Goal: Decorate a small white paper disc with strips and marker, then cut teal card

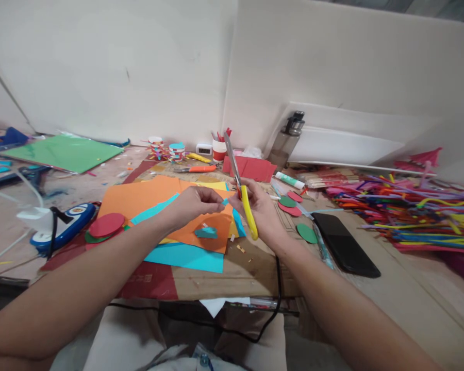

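Observation:
My right hand [262, 212] is closed around yellow-handled scissors [240, 188], whose blades point up and away. My left hand [195, 202] pinches a tiny scrap of blue paper [225, 202] right beside the scissors' pivot. Both hands hover over a stack of orange paper [139, 198] and blue paper [185, 256] sheets lying on the cardboard-covered table [232, 278]. A small blue offcut [206, 233] rests on the orange sheet below my hands.
Red and green paper discs [106, 225] lie left, more discs [294, 206] right. A black phone [344, 242], a glue stick [290, 180], a pile of pipe cleaners [410, 211], a bottle [288, 139], a green sheet [64, 153] and a blue device [64, 229] surround the work area.

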{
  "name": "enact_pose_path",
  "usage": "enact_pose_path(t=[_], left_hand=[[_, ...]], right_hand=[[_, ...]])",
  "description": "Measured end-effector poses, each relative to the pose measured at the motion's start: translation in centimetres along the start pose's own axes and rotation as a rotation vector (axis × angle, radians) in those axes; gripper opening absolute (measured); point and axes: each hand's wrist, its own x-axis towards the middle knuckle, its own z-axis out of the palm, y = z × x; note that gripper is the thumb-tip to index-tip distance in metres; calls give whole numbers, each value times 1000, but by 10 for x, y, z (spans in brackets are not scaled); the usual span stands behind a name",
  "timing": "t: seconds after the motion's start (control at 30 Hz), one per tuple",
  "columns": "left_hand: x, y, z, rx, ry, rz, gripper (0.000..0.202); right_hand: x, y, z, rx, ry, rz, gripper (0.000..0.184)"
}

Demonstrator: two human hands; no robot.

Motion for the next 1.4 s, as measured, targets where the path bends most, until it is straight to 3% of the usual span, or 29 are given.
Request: enact_pose_path(t=[0.13,0.23,0.4,1.4], left_hand=[[3,7,-5,-286,74,-58,15],[5,12,-10,-479,128,-124,14],[7,13,-10,-654,206,-111,15],[5,8,-8,-528,148,-40,28]], right_hand=[[-4,-2,-2,-148,-36,-70,37],[-5,0,-4,-223,-136,-59,32],[-4,5,-1,-320,-205,-26,30],[-7,4,3,-301,-248,27,37]])
